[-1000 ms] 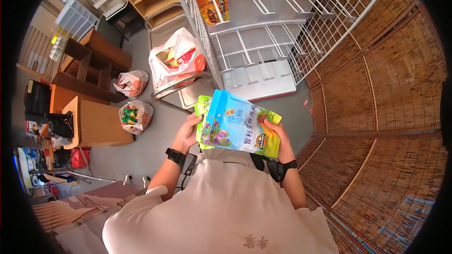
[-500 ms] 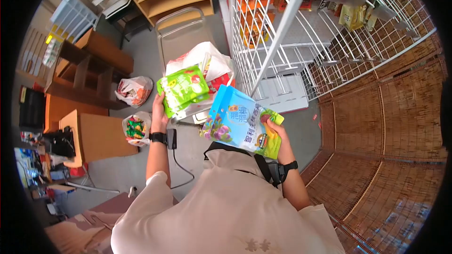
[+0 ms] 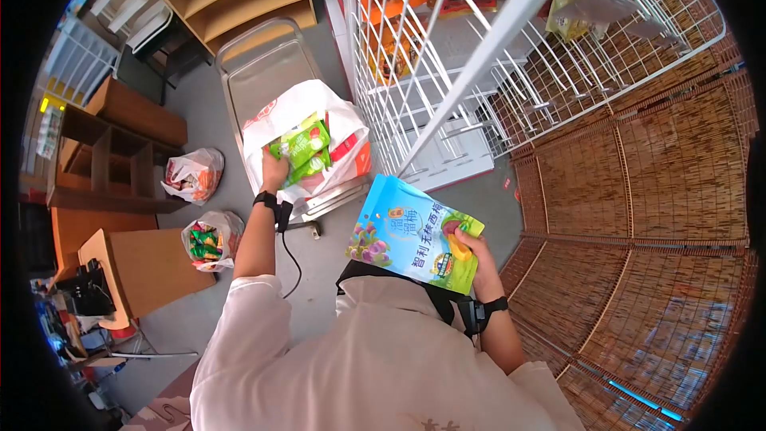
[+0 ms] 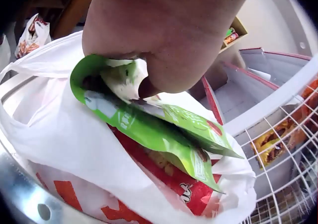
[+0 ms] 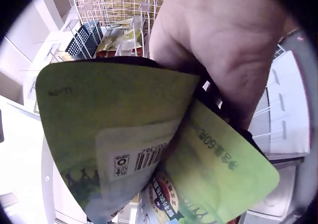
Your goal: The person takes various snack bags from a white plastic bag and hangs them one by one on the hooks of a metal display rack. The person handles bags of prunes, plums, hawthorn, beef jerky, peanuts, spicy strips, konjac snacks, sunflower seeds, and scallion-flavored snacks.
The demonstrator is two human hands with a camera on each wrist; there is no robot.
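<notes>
Green snack packets are pinched at one end by the left hand, over the mouth of a white plastic bag standing on a metal cart. In the left wrist view, the thumb and fingers of the left hand hold two green packets above a red packet in the bag. The right hand grips the lower right edge of a blue and green pouch in front of the body. In the right wrist view, the right hand holds two pouches fanned apart.
A white wire rack with hanging packets stands right of the cart. Two more filled bags sit on the floor at left, near a wooden cabinet. Woven screens line the right side.
The left hand has moved from beside the blue pouch to the bag on the cart, carrying green packets. The right hand still holds the pouch. The head view has shifted.
</notes>
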